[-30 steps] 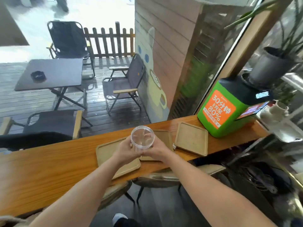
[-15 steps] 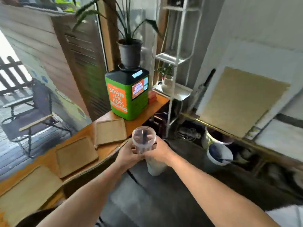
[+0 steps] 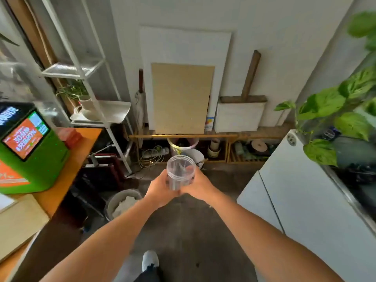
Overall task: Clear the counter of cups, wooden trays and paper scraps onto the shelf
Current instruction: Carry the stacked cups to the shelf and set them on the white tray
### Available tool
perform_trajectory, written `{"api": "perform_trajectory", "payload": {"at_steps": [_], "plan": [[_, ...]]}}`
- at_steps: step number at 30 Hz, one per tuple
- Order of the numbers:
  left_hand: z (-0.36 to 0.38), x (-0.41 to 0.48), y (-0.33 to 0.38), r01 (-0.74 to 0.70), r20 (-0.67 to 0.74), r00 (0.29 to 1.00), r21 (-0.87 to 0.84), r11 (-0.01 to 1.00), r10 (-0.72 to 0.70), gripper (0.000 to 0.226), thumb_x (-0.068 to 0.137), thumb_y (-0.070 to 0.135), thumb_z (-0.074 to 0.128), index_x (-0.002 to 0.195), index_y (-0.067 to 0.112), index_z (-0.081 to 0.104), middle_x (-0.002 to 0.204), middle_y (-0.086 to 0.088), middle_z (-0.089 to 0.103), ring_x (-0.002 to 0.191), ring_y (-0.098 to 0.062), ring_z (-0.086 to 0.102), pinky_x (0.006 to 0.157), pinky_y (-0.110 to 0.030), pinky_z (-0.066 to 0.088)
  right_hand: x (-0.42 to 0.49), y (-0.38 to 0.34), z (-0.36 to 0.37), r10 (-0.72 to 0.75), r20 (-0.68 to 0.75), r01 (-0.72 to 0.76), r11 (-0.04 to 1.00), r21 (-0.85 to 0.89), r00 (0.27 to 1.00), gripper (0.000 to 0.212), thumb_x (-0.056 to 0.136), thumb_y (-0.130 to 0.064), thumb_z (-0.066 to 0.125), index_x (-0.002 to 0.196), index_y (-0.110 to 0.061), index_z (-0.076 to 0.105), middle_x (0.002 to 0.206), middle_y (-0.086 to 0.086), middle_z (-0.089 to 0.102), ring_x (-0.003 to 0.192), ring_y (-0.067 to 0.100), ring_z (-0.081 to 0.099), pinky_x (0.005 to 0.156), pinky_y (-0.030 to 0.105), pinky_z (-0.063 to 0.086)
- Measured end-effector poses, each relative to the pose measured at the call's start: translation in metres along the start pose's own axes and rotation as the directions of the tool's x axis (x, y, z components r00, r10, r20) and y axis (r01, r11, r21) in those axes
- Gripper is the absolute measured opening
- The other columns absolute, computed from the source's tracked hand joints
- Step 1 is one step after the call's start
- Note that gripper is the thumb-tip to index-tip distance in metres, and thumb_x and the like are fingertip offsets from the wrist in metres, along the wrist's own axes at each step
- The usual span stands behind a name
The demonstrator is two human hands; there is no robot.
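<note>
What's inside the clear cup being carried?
The clear cup looks empty: only floor and fingers show through its wall. The left hand and right hand cover its lower part, so the bottom is hidden.

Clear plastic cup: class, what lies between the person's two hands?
In the head view, only the clear plastic cup lies between the left hand and the right hand, which both grip it.

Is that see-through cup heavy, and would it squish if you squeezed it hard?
The clear plastic cup looks empty, so it is probably light. Its walls look thin, so a hard squeeze might dent it. The left hand and right hand both wrap it, which suggests a gentle grip is enough.
</note>
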State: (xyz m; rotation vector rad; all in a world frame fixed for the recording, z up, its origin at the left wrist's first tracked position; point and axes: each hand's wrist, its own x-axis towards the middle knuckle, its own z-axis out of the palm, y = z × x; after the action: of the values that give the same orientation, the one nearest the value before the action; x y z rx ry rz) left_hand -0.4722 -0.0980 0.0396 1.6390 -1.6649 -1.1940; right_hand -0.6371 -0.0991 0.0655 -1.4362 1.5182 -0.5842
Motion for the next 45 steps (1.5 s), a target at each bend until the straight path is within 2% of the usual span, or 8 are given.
{"api": "perform_trajectory", "payload": {"at_steps": [5, 13, 18, 22, 31, 36, 42, 45], "plan": [[-0.002, 0.042, 0.000, 0.003, 0.049, 0.999, 0.011, 1.000, -0.004, 0.078, 0.056, 0.044, 0.090, 0.125, 0.040, 0.054, 0.101, 0.017, 0.069, 0.090, -0.001, 0.065, 0.068, -0.013, 0.046, 0.040, 0.003, -0.014, 0.062, 0.023, -0.062, 0.998, -0.001, 0.998, 0.085, 0.065, -0.029, 0.089, 0.138, -0.025, 0.045, 0.126, -0.004, 0.061, 0.116, 0.017, 0.059, 0.101, 0.040, 0.051], [-0.097, 0.159, -0.010, 0.087, 0.000, 0.996, 0.113, 0.990, -0.088, 0.082, 0.054, 0.041, 0.092, 0.126, 0.039, 0.053, 0.091, 0.021, 0.066, 0.085, 0.002, 0.061, 0.065, -0.016, 0.044, 0.175, -0.067, 0.003, -0.062, 0.109, 0.070, 0.995, -0.071, 0.992, 0.075, 0.071, -0.031, 0.088, 0.135, -0.024, 0.051, 0.123, -0.005, 0.064, 0.113, 0.015, 0.060, 0.101, 0.039, 0.051], [-0.148, 0.231, -0.010, 0.088, -0.064, 0.995, 0.129, 0.988, -0.081, 0.080, 0.055, 0.040, 0.094, 0.125, 0.035, 0.056, 0.099, 0.017, 0.065, 0.097, -0.010, 0.062, 0.083, -0.026, 0.045, 0.259, -0.103, 0.000, -0.047, 0.156, 0.054, 0.998, -0.043, 0.987, 0.083, 0.064, -0.044, 0.087, 0.136, -0.028, 0.049, 0.129, -0.003, 0.062, 0.120, 0.020, 0.057, 0.100, 0.048, 0.052], [-0.158, 0.263, -0.017, 0.110, -0.056, 0.993, 0.138, 0.984, -0.103, 0.074, 0.058, 0.032, 0.093, 0.120, 0.037, 0.053, 0.095, 0.020, 0.062, 0.098, -0.011, 0.063, 0.086, -0.028, 0.049, 0.300, -0.109, -0.001, -0.023, 0.209, 0.037, 0.997, -0.066, 0.978, 0.089, 0.063, -0.047, 0.083, 0.142, -0.033, 0.043, 0.134, -0.004, 0.060, 0.121, 0.023, 0.057, 0.098, 0.051, 0.052], [-0.172, 0.337, -0.032, 0.194, -0.057, 0.981, 0.137, 0.971, -0.188, 0.067, 0.060, 0.032, 0.091, 0.113, 0.038, 0.052, 0.090, 0.024, 0.059, 0.084, 0.004, 0.055, 0.079, -0.022, 0.044, 0.391, -0.105, -0.001, 0.000, 0.313, 0.032, 0.995, -0.095, 0.950, 0.080, 0.070, -0.037, 0.080, 0.140, -0.033, 0.042, 0.121, -0.012, 0.054, 0.107, 0.011, 0.057, 0.087, 0.034, 0.059], [-0.187, 0.402, -0.028, 0.222, -0.111, 0.972, 0.132, 0.966, -0.208, 0.072, 0.060, 0.033, 0.090, 0.124, 0.032, 0.056, 0.096, 0.019, 0.063, 0.090, -0.003, 0.061, 0.086, -0.026, 0.049, 0.467, -0.117, -0.016, -0.034, 0.377, 0.069, 0.994, -0.081, 0.926, 0.080, 0.069, -0.037, 0.082, 0.139, -0.039, 0.043, 0.120, -0.015, 0.053, 0.103, 0.010, 0.058, 0.075, 0.028, 0.060], [-0.212, 0.472, -0.013, 0.290, -0.194, 0.944, 0.103, 0.952, -0.267, 0.073, 0.063, 0.032, 0.089, 0.128, 0.029, 0.055, 0.100, 0.013, 0.065, 0.091, -0.007, 0.062, 0.079, -0.024, 0.049, 0.554, -0.147, -0.036, -0.091, 0.432, 0.167, 0.976, -0.142, 0.897, 0.078, 0.066, -0.040, 0.081, 0.136, -0.036, 0.048, 0.120, -0.015, 0.057, 0.116, 0.017, 0.057, 0.095, 0.046, 0.055], [-0.219, 0.494, -0.008, 0.308, -0.249, 0.925, 0.042, 0.950, -0.289, 0.075, 0.063, 0.031, 0.088, 0.130, 0.028, 0.053, 0.097, 0.017, 0.062, 0.094, -0.009, 0.063, 0.083, -0.026, 0.050, 0.589, -0.162, -0.043, -0.094, 0.476, 0.187, 0.971, -0.152, 0.875, 0.075, 0.067, -0.041, 0.082, 0.135, -0.038, 0.048, 0.118, -0.016, 0.059, 0.111, 0.015, 0.059, 0.086, 0.044, 0.060]]}}
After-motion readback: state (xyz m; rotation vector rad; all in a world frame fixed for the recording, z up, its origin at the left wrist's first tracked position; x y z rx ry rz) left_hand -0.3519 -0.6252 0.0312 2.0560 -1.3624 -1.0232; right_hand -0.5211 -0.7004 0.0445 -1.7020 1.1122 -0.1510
